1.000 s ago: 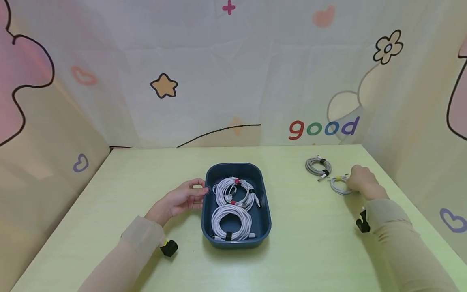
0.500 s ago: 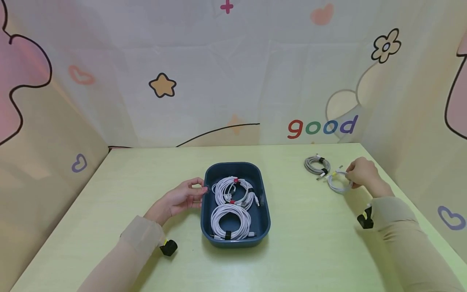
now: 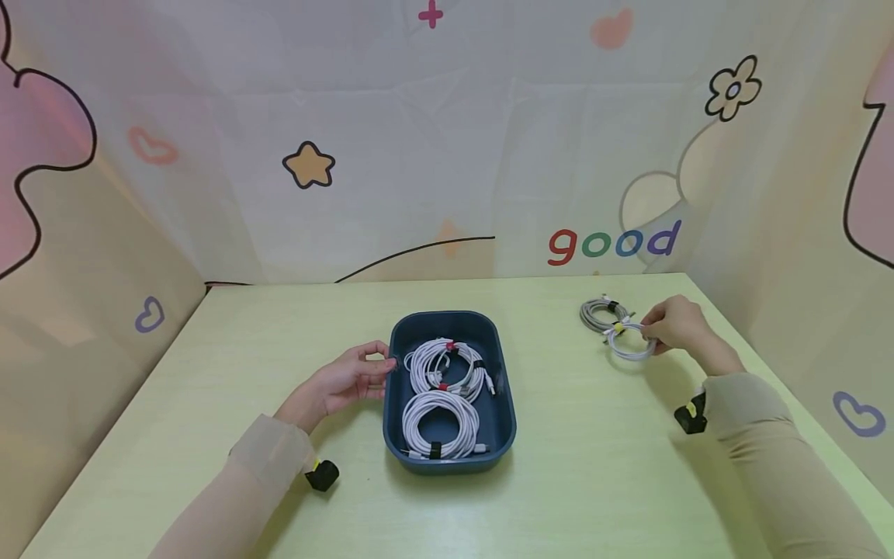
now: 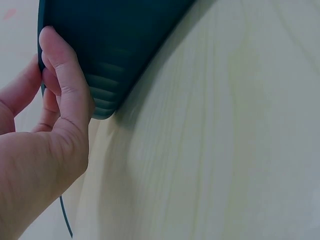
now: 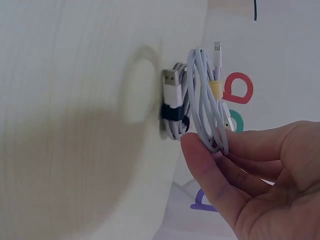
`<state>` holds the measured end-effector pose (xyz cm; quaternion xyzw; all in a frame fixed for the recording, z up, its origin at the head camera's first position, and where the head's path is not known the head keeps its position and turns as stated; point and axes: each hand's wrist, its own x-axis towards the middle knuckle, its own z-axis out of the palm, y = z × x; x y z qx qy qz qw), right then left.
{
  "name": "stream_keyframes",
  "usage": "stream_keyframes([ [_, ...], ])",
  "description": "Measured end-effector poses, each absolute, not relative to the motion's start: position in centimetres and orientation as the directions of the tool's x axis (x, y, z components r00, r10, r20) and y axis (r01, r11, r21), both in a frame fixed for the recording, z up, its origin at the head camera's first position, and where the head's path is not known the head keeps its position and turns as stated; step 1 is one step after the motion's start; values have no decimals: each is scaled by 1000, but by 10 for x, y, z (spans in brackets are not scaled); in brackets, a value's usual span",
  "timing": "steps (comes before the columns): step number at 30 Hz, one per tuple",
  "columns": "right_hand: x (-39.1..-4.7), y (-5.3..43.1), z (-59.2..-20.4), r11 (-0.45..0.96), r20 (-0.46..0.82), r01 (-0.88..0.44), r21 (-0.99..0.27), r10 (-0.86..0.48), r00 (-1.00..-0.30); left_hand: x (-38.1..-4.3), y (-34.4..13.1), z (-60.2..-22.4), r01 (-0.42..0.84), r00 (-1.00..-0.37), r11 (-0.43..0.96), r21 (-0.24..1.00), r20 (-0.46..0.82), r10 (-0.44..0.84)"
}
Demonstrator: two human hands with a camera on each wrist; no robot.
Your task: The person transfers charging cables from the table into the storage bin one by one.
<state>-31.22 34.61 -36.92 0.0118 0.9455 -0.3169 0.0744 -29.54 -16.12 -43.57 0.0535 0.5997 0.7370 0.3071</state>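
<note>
My right hand (image 3: 679, 324) pinches a coiled white charging cable (image 3: 632, 344) with a yellow tie between thumb and fingers. In the right wrist view the coil (image 5: 202, 100) hangs raised off the table, its shadow beside it, with a small plug upright at its top. My left hand (image 3: 355, 378) holds the left rim of a dark blue plastic box (image 3: 507, 419). In the left wrist view its fingers (image 4: 67, 75) lie against the box's outer wall. Inside the box rest coiled white cables: a bundle with red and black ties (image 3: 447, 369) and a larger coil (image 3: 441, 425) with a black tie.
Behind the held coil, a grey coiled cable (image 3: 597, 314) with black ties lies on the pale wooden table (image 3: 552, 497). A printed cloth backdrop (image 3: 419, 155) stands along the back and both sides of the table.
My right hand has lifted the white cable with the yellow tie and carried it left, so that it now overlaps the grey coil in the head view. My left hand stays at the box.
</note>
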Motion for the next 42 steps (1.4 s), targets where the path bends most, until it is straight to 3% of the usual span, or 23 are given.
stream_keyframes([
  [12,-313,320,-354,744,-125,32,-668,-70,-990,-295,-161,-435,-387,-808,-93,917,-289,514],
  [42,-314,262,-330,734,-117,-47,-677,-170,-978,-295,-162,-435,-402,-799,-111,909,-288,528],
])
